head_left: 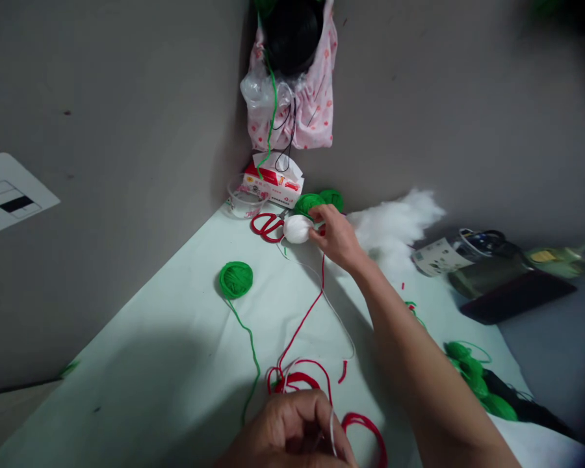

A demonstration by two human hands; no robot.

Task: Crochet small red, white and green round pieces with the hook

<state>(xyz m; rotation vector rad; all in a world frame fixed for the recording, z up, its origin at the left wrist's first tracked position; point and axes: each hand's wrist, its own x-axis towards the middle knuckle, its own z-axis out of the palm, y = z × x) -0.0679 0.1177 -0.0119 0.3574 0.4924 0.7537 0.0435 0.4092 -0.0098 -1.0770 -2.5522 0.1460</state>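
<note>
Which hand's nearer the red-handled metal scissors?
Right. The right hand is at the round white yarn ball beside the scissors; the left hand is much closer to the camera.

By the right hand (338, 235) I see a matt, fibrous white yarn ball (298, 229); beyond, a glossy plastic tub (244, 208) and smooth cardboard box (279, 188); rightward, fluffy stuffing (400, 222).

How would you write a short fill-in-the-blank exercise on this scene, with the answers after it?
1. The yarn ball between the scissors and the right hand is coloured ____.
2. The scissors have ____ handles.
3. The red-and-white box below the pink dotted bag holds ____.

Answers: white; red; tissues.
</note>
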